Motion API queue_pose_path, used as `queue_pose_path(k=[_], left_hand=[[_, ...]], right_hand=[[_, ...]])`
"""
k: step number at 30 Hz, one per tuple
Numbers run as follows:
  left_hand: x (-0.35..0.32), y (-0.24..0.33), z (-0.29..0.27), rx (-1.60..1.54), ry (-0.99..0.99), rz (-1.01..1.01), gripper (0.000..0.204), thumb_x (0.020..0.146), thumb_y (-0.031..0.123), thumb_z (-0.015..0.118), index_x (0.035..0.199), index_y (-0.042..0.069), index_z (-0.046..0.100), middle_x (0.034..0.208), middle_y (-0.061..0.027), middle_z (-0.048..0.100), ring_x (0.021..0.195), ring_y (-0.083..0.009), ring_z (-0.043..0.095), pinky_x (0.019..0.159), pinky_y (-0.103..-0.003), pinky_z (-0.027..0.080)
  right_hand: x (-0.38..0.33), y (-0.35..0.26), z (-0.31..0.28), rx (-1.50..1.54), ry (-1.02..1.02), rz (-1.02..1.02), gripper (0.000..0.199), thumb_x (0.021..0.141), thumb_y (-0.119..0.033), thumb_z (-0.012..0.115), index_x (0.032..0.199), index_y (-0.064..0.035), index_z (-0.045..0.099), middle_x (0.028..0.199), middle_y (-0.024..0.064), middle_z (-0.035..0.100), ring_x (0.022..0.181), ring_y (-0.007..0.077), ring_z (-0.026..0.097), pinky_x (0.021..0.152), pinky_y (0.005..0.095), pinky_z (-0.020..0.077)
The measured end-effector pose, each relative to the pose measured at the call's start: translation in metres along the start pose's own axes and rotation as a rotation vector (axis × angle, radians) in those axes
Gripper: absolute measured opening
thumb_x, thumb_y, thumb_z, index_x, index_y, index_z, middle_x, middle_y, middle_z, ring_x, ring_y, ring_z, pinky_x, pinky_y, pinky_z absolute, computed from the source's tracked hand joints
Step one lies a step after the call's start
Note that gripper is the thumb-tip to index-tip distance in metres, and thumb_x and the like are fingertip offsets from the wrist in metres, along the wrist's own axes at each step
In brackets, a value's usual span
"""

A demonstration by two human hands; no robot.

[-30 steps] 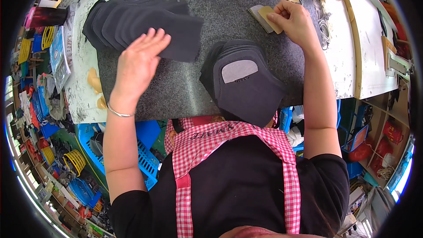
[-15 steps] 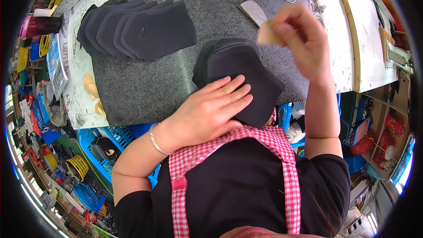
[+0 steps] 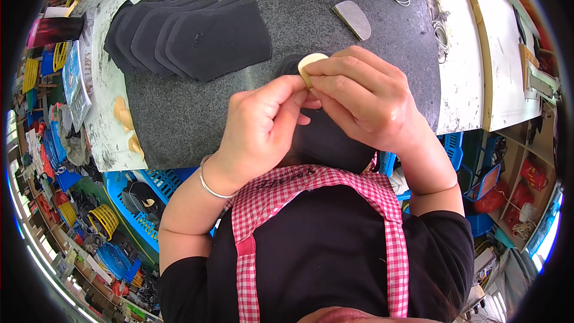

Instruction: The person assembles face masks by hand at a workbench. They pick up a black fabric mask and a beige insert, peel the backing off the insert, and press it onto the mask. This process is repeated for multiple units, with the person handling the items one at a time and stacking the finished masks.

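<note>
Dark speckled stone makes up our worktop (image 3: 197, 113), with a white bench (image 3: 472, 66) to its right and blue baskets (image 3: 143, 191) crowding the floor below. From the head view, the only one we have, both our hands have come up off the stone and met in front of the chest. A second ago the left hand (image 3: 257, 131) lay flat near the fanned stack of dark cut pieces (image 3: 191, 39) and the right hand (image 3: 365, 101) was reaching at the far edge of the stone; half a second ago the left pressed on the dark piece (image 3: 323, 140) nearest us while the right carried something pale inward.

Now we hold that small pale, rounded piece (image 3: 311, 63) between the two hands. It stands on edge, pinched by the right thumb and forefinger, with the left fingertips (image 3: 293, 93) closed against it from the other side. Both hands are curled tight around it; neither is open. We judge this to mean the pick-up is over and fine finger work on the pale piece has begun, perhaps peeling or separating.

That dark piece lies underneath, mostly hidden by our hands. A grey insert (image 3: 354, 19) rests untouched farther back.
</note>
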State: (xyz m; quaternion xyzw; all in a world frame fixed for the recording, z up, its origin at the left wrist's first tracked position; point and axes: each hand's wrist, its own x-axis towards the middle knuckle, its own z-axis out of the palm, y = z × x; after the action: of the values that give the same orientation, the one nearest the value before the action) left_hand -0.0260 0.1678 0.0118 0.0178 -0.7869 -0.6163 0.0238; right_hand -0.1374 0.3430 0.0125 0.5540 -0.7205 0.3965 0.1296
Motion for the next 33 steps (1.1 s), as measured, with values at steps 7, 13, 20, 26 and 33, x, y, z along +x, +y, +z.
queue_pose_path(k=[7,13,20,26,33], left_hand=[[-0.004,-0.002,0.002,0.207,-0.012,0.16,0.018,0.097,-0.008,0.061,0.112,-0.003,0.068,0.09,-0.0149,0.077,0.079,-0.0253,0.079,0.069,-0.034,0.062],[0.0,0.003,-0.002,0.109,-0.006,0.199,0.012,0.098,-0.002,0.067,0.11,-0.003,0.066,0.092,-0.0144,0.075,0.081,-0.0241,0.078,0.069,-0.033,0.062],[0.001,-0.004,-0.001,-0.394,0.012,0.08,0.007,0.103,0.004,0.068,0.105,-0.002,0.066,0.099,-0.0088,0.072,0.093,-0.0174,0.077,0.071,-0.028,0.064],[-0.001,-0.007,-0.038,-0.02,0.263,0.295,0.003,0.097,0.001,0.068,0.096,-0.001,0.065,0.096,-0.0137,0.072,0.085,-0.0195,0.076,0.064,-0.028,0.061],[0.0,-0.002,0.002,0.636,0.186,0.831,0.027,0.078,0.01,0.09,0.101,0.007,0.076,0.102,-0.0058,0.078,0.078,-0.0197,0.074,0.063,-0.031,0.06]], right_hand=[[0.0,-0.015,-0.008,-0.029,-0.104,0.06,0.021,0.072,-0.001,0.078,0.086,-0.0014,0.062,0.1,0.0099,0.072,0.082,0.0251,0.071,0.067,0.036,0.061],[0.004,-0.02,-0.01,0.086,-0.014,0.155,0.02,0.079,0.011,0.073,0.097,0.0025,0.068,0.1,0.0151,0.074,0.084,0.0301,0.075,0.07,0.0365,0.0621],[-0.002,-0.027,-0.015,0.837,0.137,0.662,0.007,0.104,-0.002,0.062,0.11,0.0009,0.061,0.109,0.0118,0.072,0.087,0.0197,0.069,0.078,0.0319,0.058],[-0.02,0.01,-0.087,0.649,-0.779,0.543,0.055,0.082,-0.011,0.089,0.131,0.0008,0.065,0.081,0.004,0.074,0.063,0.0102,0.068,0.056,0.0247,0.0494],[-0.006,-0.036,-0.034,0.592,0.028,0.84,0.023,0.091,-0.01,0.085,0.106,0.0015,0.071,0.085,0.0041,0.073,0.072,0.0071,0.068,0.063,0.0221,0.0538]])
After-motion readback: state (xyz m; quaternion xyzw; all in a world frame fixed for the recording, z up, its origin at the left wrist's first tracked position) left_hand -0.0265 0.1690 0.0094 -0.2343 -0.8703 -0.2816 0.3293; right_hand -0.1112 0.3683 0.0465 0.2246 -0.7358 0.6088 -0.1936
